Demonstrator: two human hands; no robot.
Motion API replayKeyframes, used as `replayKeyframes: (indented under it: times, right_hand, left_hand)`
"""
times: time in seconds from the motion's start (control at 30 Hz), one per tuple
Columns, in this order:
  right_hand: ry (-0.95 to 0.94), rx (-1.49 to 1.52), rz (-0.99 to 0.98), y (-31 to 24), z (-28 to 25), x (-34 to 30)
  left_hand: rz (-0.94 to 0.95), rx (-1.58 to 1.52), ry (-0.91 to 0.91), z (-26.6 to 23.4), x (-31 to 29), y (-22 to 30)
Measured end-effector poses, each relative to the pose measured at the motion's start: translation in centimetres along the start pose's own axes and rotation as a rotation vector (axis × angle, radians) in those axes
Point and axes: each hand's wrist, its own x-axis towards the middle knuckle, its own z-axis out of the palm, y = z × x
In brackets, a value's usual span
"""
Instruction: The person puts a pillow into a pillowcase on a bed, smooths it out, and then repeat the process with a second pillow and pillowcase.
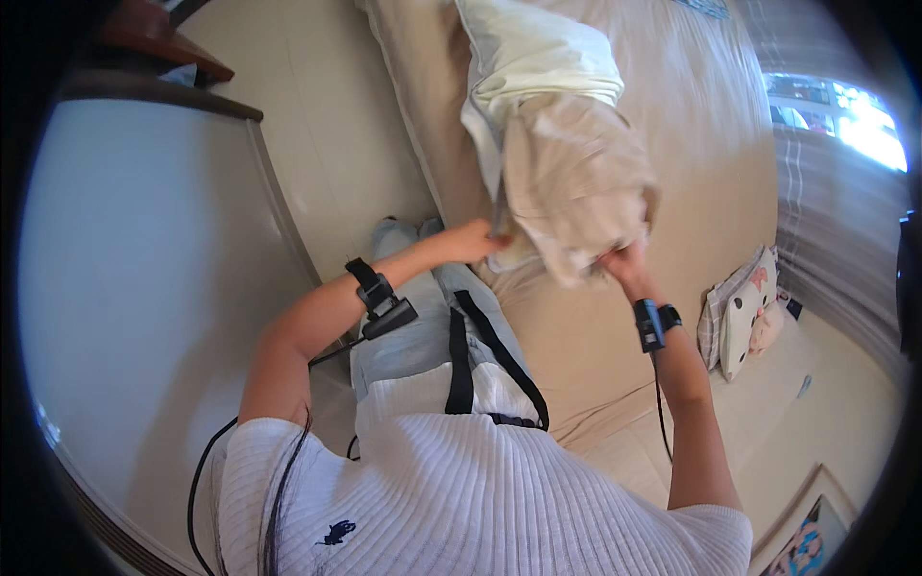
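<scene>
- The pillowcase (576, 182) gripped between the hands is beige with fine pale stripes.
- The pillow (533, 58) beyond the hands is a pale creamy yellow-white.
- The bed (691, 125) under both hands is covered in plain tan.
- The small cushion (744, 307) right of the right hand (624, 261) is white with dark spots and pink patches, edged in grey check.
- Black straps sit on both wrists, behind the left hand (471, 240) and the right.
- The floor left of the left hand is cream.

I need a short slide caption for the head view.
Both hands, left hand and right hand, pull a beige pillowcase over a pillow on a bed.
</scene>
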Motion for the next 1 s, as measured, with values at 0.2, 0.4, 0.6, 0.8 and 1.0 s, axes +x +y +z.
replayKeyframes:
  times: [0.2,0.4,0.6,0.8,1.0]
  right_hand:
    - [0.083,-0.175,0.116,11.3,-4.5,2.0]
    - [0.201,-0.734,-0.304,12.8,-0.5,0.6]
    - [0.056,-0.882,-0.615,6.6,6.0,-1.4]
    - [-0.306,-1.052,-0.766,6.1,3.0,-5.1]
    - [0.162,-1.027,-0.838,4.7,-2.8,-3.1]
  left_hand:
    - [-0.129,0.443,0.022,-1.7,-5.7,-2.1]
    - [0.268,0.876,0.346,3.1,-6.2,5.7]
    - [0.286,1.257,0.664,3.5,6.4,9.3]
    - [0.015,1.169,0.205,-2.9,10.0,10.7]
    - [-0.379,0.714,-0.335,-5.3,12.3,11.5]
